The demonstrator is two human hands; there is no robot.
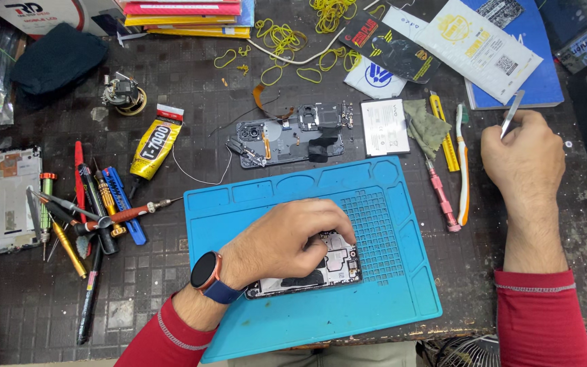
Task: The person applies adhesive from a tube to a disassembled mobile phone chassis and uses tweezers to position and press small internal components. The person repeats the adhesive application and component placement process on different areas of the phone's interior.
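An opened phone (321, 268) is pinned under the left hand (287, 241) on the blue mat (402, 285) near the desk's front edge. Tweezers (511, 114) are gripped in the right hand (524, 160) by the right edge.

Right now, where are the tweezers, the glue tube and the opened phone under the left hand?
tweezers (511, 113), head view, on the metal blade above the right hand.
glue tube (152, 146), head view, on its yellow body.
opened phone (338, 268), head view, on its exposed board.
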